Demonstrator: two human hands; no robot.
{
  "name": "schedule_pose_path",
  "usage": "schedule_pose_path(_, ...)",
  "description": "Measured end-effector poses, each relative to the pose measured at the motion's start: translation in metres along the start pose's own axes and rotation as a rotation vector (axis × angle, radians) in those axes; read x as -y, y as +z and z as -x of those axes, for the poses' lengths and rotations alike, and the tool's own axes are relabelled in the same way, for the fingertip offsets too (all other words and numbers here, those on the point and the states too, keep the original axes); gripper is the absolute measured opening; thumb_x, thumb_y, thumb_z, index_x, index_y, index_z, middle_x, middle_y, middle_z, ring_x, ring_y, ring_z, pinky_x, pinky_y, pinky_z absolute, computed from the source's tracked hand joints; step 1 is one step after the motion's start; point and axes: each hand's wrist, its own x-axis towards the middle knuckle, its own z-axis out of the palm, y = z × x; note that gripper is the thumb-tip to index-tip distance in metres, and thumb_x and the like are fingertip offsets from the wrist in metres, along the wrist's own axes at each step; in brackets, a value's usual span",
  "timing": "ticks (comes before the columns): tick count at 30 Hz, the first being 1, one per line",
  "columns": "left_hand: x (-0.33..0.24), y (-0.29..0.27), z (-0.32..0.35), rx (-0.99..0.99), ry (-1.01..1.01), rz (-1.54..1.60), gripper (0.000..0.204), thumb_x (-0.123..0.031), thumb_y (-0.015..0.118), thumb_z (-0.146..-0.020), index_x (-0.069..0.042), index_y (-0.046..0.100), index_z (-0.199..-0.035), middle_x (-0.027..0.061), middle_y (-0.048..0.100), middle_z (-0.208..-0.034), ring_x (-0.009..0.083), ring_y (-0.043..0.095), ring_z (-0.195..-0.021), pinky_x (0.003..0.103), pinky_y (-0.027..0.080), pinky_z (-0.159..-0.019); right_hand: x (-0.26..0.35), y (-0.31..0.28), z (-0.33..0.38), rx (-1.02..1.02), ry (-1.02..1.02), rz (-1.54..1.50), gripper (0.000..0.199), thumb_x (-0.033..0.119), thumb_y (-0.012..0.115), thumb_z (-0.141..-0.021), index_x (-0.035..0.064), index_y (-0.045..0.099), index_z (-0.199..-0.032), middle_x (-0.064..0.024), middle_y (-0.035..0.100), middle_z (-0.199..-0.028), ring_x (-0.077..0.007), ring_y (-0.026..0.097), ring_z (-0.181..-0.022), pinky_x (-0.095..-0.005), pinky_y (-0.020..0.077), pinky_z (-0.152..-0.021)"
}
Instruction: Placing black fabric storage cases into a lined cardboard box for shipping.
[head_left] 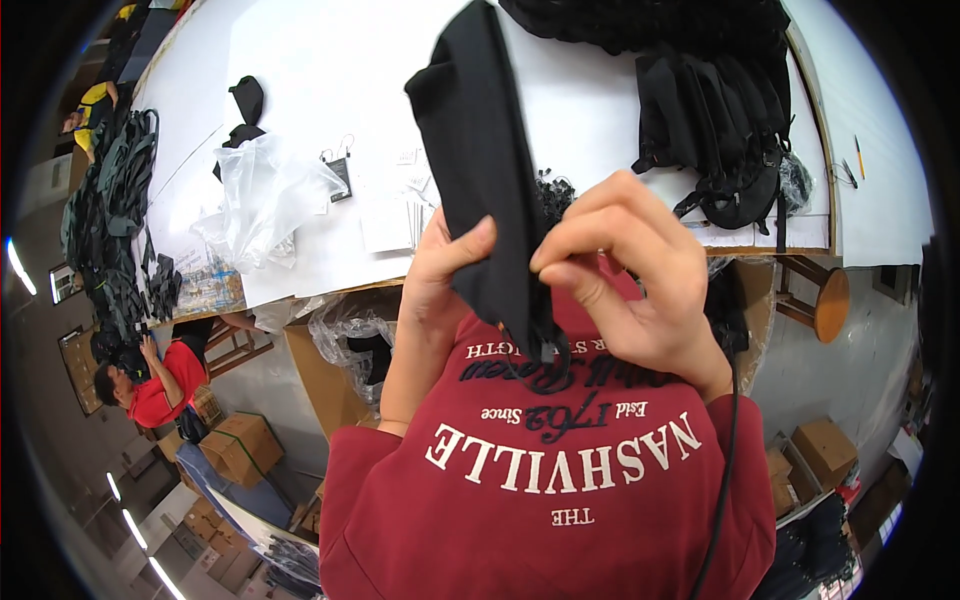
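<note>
My left hand [443, 262] grips a long black fabric pouch [476, 130], thumb pressed on its face and fingers behind it. The pouch stands up on end above the table's near edge, with dark cords and a small clip hanging at its lower end in front of my shirt. At the pouch's right edge, my right hand [640, 270] is closed in a pinch, thumb and forefinger together. What lies between those fingertips is too small to make out.
On the white table [330, 60] lie a clear plastic bag [262, 195], small black pieces [247, 98], a black tag [340, 178] and a pile of black bags [710, 120]. A wooden stool [830, 305] stands right; cartons [240, 447] stand behind. A person in red [165, 385] works at left.
</note>
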Motion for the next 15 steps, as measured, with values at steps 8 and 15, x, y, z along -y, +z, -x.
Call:
schedule_pose_path(8,0.008,-0.010,0.000,0.119,-0.303,-0.128,0.054,-0.009,0.072,-0.075,0.003,0.048,-0.121,0.0105,0.063,-0.106,0.0153,0.062,-0.094,0.028,0.049,-0.084,-0.037,-0.031,-0.034,-0.413,0.124,0.078,0.012,0.003,0.056,-0.089,0.0018,0.057,-0.101,-0.0036,0.058,-0.089,-0.0048,0.050,-0.069,-0.0170,0.0394,-0.057)
schedule_pose_path(15,0.008,-0.013,-0.009,0.021,-0.083,-0.133,0.053,-0.016,0.064,-0.085,-0.001,0.038,-0.128,0.0124,0.056,-0.113,0.0182,0.059,-0.099,0.029,0.048,-0.085,-0.019,0.001,0.002,0.124,0.551,-0.545,0.022,0.019,0.063,-0.086,-0.0006,0.057,-0.094,-0.0032,0.060,-0.074,-0.0114,0.057,-0.064,-0.0219,0.0434,-0.057)
